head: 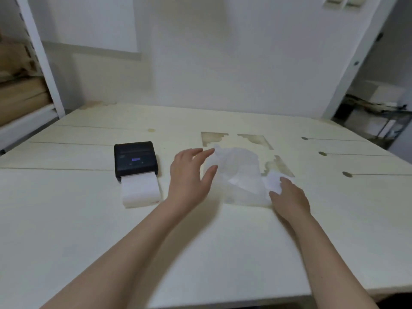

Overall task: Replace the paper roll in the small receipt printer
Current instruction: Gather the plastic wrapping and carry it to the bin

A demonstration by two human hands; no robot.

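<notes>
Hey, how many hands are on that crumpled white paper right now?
2. The left hand is open at the left edge of the crumpled paper; the right hand presses its near right corner. Neither touches the receipt printer.

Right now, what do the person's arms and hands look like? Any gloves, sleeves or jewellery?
Both arms are bare as far up as the picture shows: no sleeve in view. The left hand and the right hand wear no gloves. No watch, bracelet or ring shows. The picture is slightly blurred, so fine detail on the fingers cannot be told.
</notes>
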